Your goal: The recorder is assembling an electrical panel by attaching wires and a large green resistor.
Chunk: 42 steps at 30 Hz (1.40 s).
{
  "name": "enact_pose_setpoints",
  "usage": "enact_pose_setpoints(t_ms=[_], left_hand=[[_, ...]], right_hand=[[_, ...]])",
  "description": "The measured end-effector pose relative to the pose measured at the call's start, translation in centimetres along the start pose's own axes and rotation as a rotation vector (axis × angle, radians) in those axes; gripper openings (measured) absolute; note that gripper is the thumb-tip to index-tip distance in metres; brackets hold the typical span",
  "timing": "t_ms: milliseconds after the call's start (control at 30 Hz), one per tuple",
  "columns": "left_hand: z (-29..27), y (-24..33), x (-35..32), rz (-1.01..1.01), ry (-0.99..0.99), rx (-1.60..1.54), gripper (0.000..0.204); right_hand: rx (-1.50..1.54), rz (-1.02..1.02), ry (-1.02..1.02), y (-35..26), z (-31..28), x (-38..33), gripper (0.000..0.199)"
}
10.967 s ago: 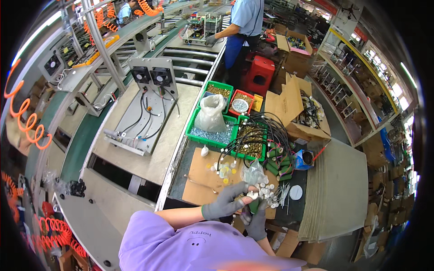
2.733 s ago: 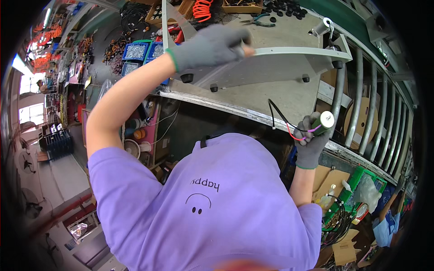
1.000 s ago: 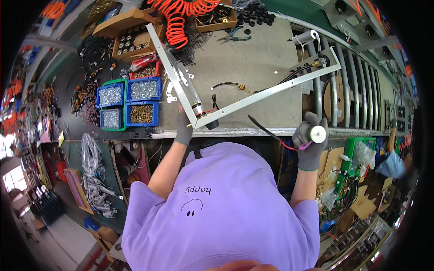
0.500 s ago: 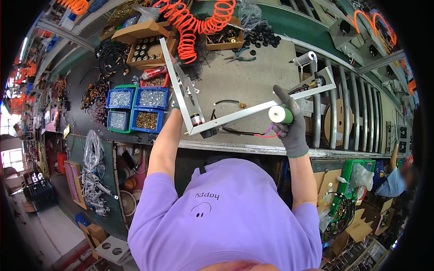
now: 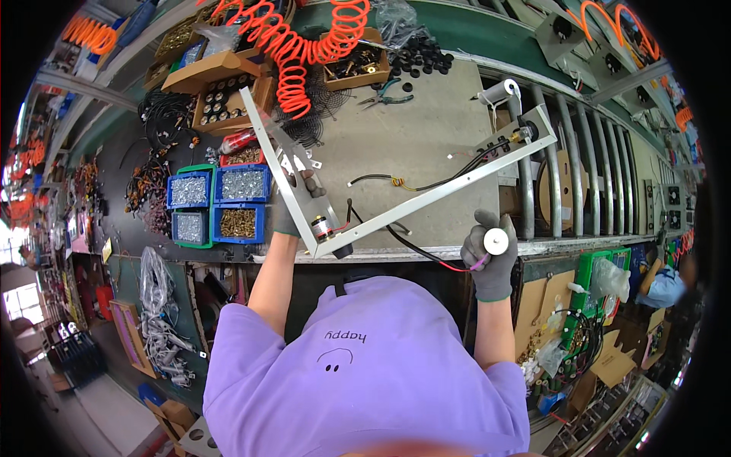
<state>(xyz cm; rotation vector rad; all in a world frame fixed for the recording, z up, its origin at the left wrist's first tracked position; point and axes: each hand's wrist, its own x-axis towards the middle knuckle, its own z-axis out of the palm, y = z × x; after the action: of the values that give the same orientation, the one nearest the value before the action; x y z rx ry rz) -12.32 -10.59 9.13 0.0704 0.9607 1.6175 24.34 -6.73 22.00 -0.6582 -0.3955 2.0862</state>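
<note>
left hand mostly behind metal frame

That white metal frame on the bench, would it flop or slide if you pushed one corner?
The white metal frame looks thin yet straight along its bars, so it is probably stiff and light. Lying flat on the grey bench, it would likely slide or pivot rather than tip. The left hand grips its corner, and its black wires would probably trail limply.

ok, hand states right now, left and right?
Left hand: closed on the white metal frame.
Right hand: closed on a small white cylindrical part.
</note>
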Motion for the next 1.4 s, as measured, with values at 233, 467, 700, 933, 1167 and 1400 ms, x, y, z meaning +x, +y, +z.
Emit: enact_pose_setpoints(t_ms=[233,467,700,933,1167,1400], left_hand=[[-0.1,2.4,4.8,-0.151,-0.109,-0.204,0.043],[-1.4,2.8,2.6,-0.041,-0.773,-0.269,0.029],[6.7,7.8,-2.7,0.286,-0.732,0.146,0.031],[16.5,8.4,-7.4,0.364,-0.139,0.464,0.043],[20.5,7.5,-6.2,0.549,-0.224,0.659,0.057],[12.6,5.4,-2.1,0.632,-0.357,0.502,0.058]], right_hand=[[0.061,-0.060,0.118,0.2,1.2,-0.4,0.061],[0.109,-0.130,0.208,0.4,-0.5,-3.0,0.047],[0.237,0.005,0.462,6.5,-6.4,-3.6,0.040],[0.408,0.237,0.270,13.6,-12.3,-3.3,0.044],[0.481,-0.093,0.017,6.8,-17.1,-8.6,0.061],[0.410,-0.192,-0.354,-1.2,-11.6,-10.3,0.064]])
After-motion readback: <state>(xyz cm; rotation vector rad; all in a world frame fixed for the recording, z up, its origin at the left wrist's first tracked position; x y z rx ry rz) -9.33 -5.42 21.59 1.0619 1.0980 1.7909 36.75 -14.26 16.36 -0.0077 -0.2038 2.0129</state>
